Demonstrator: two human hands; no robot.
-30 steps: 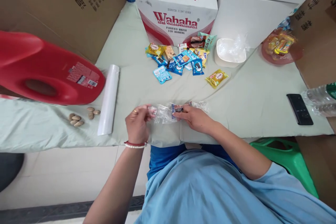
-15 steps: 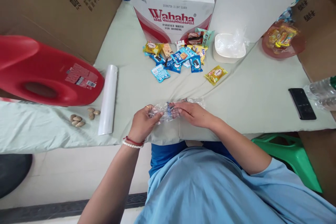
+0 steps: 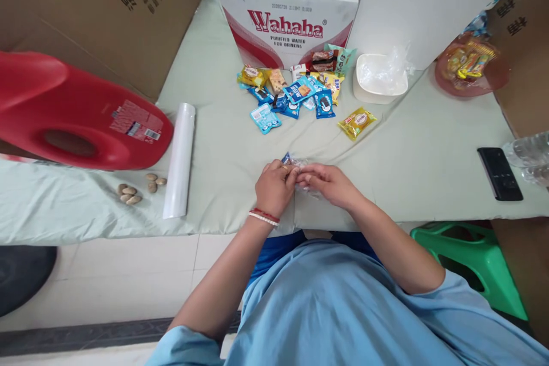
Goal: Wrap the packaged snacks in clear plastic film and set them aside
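Near the front edge of the cloth-covered table, my left hand (image 3: 273,187) and my right hand (image 3: 332,184) meet with their fingertips almost touching. Both are closed on a crinkled clear plastic bag (image 3: 312,192), which my fingers largely cover. A blue bit of a packet (image 3: 286,158) shows just beyond my left fingers; what else is in the bag is hidden. Farther back lies a pile of wrapped snacks (image 3: 300,90), mostly blue and yellow. One yellow snack packet (image 3: 357,123) lies apart, to the right of the pile.
Left of my hands are a roll of plastic film (image 3: 179,161), several brown nuts or stones (image 3: 128,193) and a large red jug (image 3: 94,120). A white bowl (image 3: 381,93) holding clear plastic, a reddish snack bowl (image 3: 446,87) and a black phone (image 3: 500,174) are to the right. Boxes (image 3: 287,23) stand behind.
My left hand has moved right, up against my right hand, and turned over the bag. The bag, stretched out before, is now bunched between my fingers. The view has shifted slightly.
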